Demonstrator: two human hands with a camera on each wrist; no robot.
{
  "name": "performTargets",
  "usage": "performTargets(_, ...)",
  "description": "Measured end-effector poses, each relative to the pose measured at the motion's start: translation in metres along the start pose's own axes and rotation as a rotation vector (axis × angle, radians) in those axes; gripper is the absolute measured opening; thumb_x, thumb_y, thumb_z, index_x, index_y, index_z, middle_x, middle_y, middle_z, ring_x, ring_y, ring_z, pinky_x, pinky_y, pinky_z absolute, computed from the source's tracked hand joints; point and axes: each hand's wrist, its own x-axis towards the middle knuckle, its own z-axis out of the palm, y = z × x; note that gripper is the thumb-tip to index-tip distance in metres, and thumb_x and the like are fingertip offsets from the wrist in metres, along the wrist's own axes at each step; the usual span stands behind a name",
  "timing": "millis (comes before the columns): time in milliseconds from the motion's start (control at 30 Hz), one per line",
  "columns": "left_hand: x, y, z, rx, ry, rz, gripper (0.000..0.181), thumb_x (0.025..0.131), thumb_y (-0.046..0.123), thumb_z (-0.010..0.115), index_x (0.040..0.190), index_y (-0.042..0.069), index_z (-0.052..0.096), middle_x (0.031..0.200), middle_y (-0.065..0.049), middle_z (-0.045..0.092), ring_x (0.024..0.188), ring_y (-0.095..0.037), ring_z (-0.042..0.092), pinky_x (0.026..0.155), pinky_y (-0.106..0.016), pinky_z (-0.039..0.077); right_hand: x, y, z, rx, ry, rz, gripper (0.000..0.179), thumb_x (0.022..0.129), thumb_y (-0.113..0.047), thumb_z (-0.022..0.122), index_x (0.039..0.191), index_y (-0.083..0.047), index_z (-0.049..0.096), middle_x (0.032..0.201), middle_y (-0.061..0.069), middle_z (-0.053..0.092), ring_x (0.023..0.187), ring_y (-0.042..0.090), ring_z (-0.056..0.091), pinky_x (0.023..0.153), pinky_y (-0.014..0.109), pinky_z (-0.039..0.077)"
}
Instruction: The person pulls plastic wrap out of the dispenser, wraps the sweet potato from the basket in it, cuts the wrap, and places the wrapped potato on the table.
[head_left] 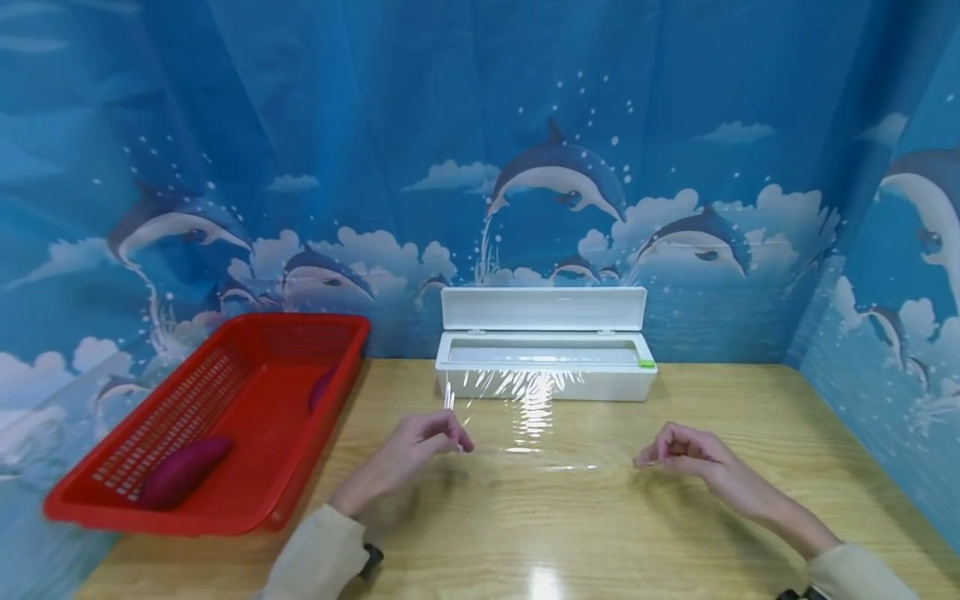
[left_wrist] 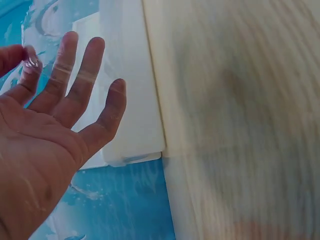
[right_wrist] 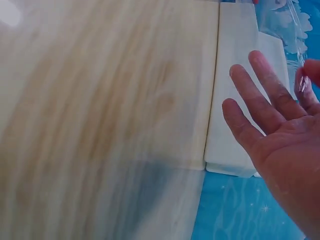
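A sheet of clear plastic wrap [head_left: 534, 421] stretches from the white wrap dispenser box [head_left: 546, 382] toward me over the table. My left hand [head_left: 420, 450] pinches its near left corner between thumb and forefinger; the other fingers are spread in the left wrist view [left_wrist: 65, 100]. At the near right corner my right hand [head_left: 693, 461] pinches the film the same way, its remaining fingers loosely extended in the right wrist view [right_wrist: 280, 120]. The dispenser's lid [head_left: 543, 309] stands raised, and a green slider [head_left: 647, 363] sits at its front right edge.
To the left stands a red plastic basket [head_left: 303, 467] with slotted sides. Inside lie a purple, elongated vegetable [head_left: 186, 471] and a second purple one [head_left: 321, 389], partly hidden by the rim. A blue dolphin-print curtain [head_left: 420, 100] hangs behind the wooden table [head_left: 510, 533].
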Motion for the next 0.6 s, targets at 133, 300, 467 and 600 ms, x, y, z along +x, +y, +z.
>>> performTargets(133, 0.001, -0.004, 0.008, 0.107, -0.043, -0.025, 0.015, 0.097, 0.012, 0.055, 0.092, 0.009, 0.069, 0.103, -0.002, 0.076, 0.106, -0.018, 0.069, 0.099, -0.038, 0.054, -0.003, 0.004, 0.004, -0.149, -0.01, 0.012, 0.012, 0.101, 0.004, 0.05, 0.094, -0.003, 0.055, 0.114, 0.013, 0.074, 0.111, 0.007, 0.069, 0.092, 0.022, 0.056)
performTargets(300, 0.002, -0.005, 0.017, 0.279, -0.113, -0.059, 0.013, 0.093, 0.016, 0.059, 0.093, 0.015, 0.072, 0.098, 0.005, 0.074, 0.096, -0.009, 0.065, 0.091, -0.034, 0.054, -0.006, 0.005, 0.014, -0.528, 0.005, 0.028, 0.02, 0.095, -0.005, 0.065, 0.088, -0.023, 0.059, 0.111, -0.001, 0.075, 0.109, 0.009, 0.068, 0.092, 0.026, 0.056)
performTargets(467, 0.003, -0.007, 0.022, 0.395, -0.151, -0.059, 0.011, 0.089, 0.019, 0.063, 0.093, 0.016, 0.072, 0.091, 0.011, 0.067, 0.087, -0.004, 0.059, 0.086, -0.03, 0.051, -0.007, 0.004, 0.02, -0.735, -0.015, 0.02, 0.028, 0.086, -0.006, 0.072, 0.086, -0.03, 0.058, 0.113, -0.007, 0.074, 0.11, 0.021, 0.07, 0.093, 0.041, 0.059)
performTargets(600, 0.005, -0.008, 0.023, 0.449, -0.171, -0.047, 0.013, 0.085, 0.02, 0.063, 0.092, 0.015, 0.073, 0.091, 0.01, 0.065, 0.086, -0.005, 0.058, 0.083, -0.028, 0.05, -0.008, 0.004, 0.021, -0.838, -0.031, -0.053, 0.035, 0.077, -0.004, 0.075, 0.083, -0.033, 0.056, 0.113, -0.008, 0.072, 0.106, 0.021, 0.07, 0.09, 0.045, 0.059)
